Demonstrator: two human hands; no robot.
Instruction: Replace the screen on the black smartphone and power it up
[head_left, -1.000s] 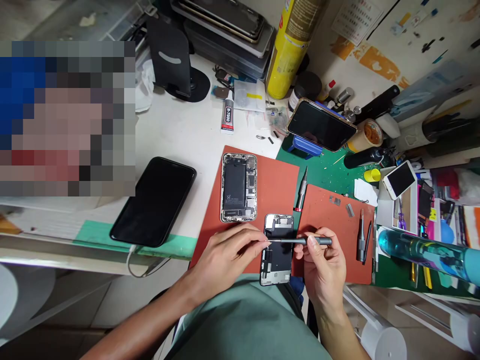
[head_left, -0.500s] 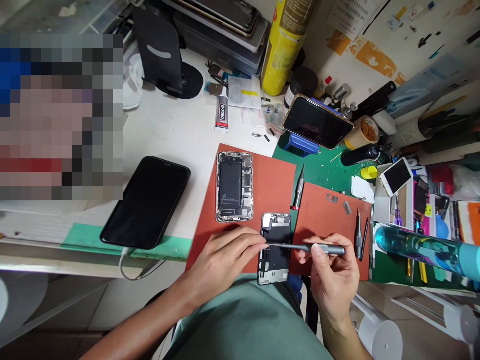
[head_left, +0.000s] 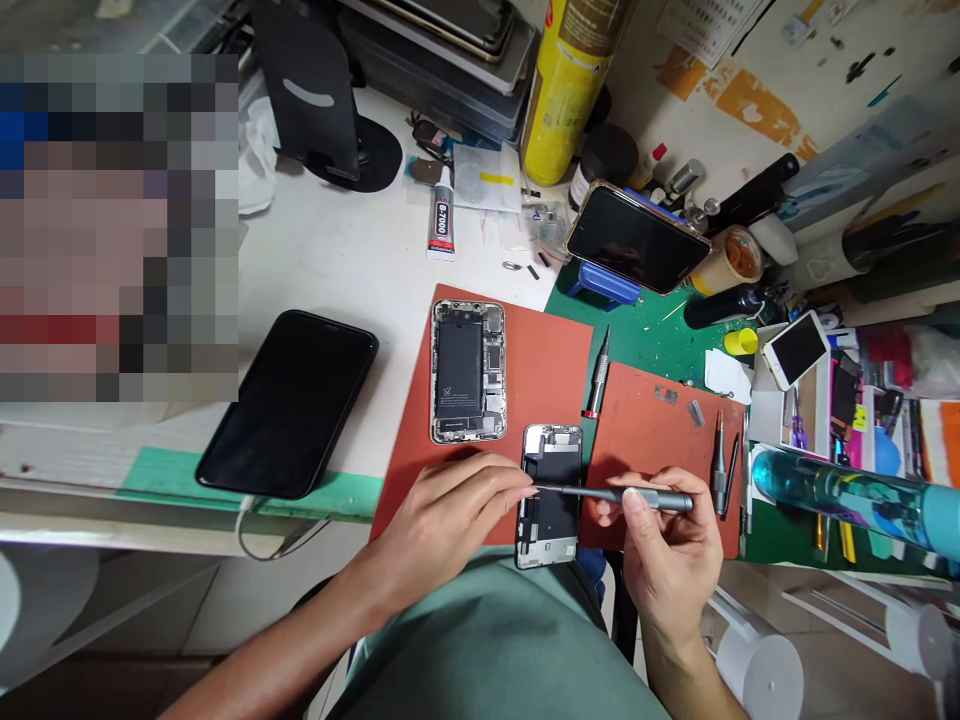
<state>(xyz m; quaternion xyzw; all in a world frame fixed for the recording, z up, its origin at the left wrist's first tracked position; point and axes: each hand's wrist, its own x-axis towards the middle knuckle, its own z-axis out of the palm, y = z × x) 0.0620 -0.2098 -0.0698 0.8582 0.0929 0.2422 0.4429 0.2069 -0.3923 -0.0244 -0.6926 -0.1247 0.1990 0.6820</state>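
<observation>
Holds the screwdriver (head_left: 652, 499) in the closed grip of the right hand (head_left: 664, 550), now farther from the left hand (head_left: 442, 515), pinched at the tip with contents impossible to tell, over the screen assembly (head_left: 560, 525) near the opened phone (head_left: 459, 365).

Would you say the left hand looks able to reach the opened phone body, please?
Probably yes: the phone body lies just beyond the left hand, with nothing blocking, though its fingertips are at the tip of the held screwdriver.
</observation>
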